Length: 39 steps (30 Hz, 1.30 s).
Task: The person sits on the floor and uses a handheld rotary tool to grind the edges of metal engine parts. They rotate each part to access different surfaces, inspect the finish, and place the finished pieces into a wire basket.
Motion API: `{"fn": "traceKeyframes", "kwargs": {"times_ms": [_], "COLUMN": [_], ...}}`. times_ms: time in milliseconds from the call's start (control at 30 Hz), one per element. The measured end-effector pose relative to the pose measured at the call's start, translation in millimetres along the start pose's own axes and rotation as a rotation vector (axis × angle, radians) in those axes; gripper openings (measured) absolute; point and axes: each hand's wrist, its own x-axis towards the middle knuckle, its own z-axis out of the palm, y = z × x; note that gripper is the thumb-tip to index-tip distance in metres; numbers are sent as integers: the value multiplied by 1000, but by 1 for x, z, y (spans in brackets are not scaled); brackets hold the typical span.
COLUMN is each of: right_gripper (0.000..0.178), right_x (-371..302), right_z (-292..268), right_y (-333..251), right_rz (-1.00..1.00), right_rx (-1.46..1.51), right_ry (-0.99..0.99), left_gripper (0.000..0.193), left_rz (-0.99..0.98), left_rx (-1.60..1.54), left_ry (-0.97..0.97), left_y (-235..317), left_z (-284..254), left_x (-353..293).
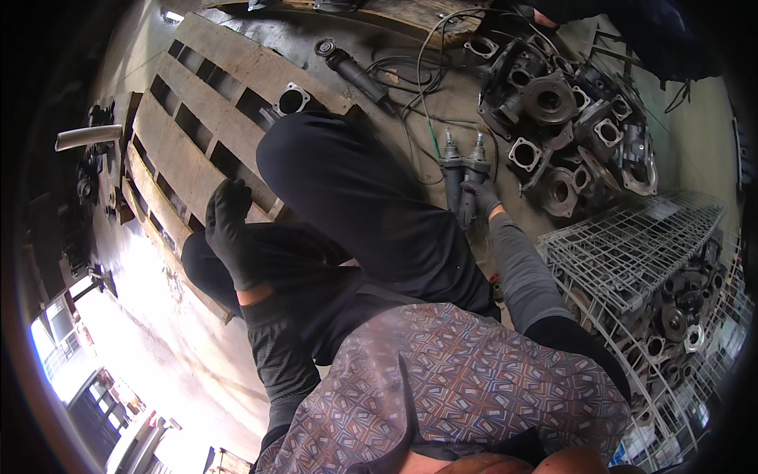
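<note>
1. Head view: the right hand (482, 196), in a dark glove, reaches down to a dark double-barrelled tool (453, 180) with two bright metal tips; its fingers curl around the lower end of the barrel nearer the right side.
2. That tool is on the floor, just beyond the person's bent right leg — between the dark trousers (363, 178) and the heap of metal castings (550, 101).
3. The left hand (230, 217), gloved too, is near the left knee, overlapping the edge of the wooden pallet (178, 110) in view; whether its fingers are clenched or loose, I cannot tell.
4. On the pallet, near the right knee, sits a casting with a square flange (292, 99) and a round bore.
5. Farther out, a long dark cylinder with a ringed end (355, 75) lies aslant, beside coiled cable (422, 75).
6. At the right, a wire cage (632, 245) holds more castings (673, 324).
7. Another person's dark sleeve (659, 35) shows at the upper right — beyond the heap.
</note>
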Motion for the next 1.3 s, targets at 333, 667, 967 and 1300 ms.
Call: {"fn": "traceKeyframes", "kwargs": {"times_ms": [333, 667, 967, 1300], "right_gripper": [57, 66, 62, 33], "right_x": [26, 25, 8, -36], "right_z": [31, 19, 15, 102], "right_y": [-10, 11, -15, -251], "right_rz": [-139, -226, -337, -801], "right_rx": [-352, -1055, -1129, -726], "right_ry": [14, 348, 561, 104], "left_gripper": [35, 32, 31, 33], "left_rz": [72, 36, 56, -79], "left_rx": [113, 21, 13, 141], "left_ry": [30, 105, 22, -160], "left_y": [19, 12, 9, -26], "left_z": [-3, -9, -3, -23], "left_x": [-5, -1, 11, 93]}}
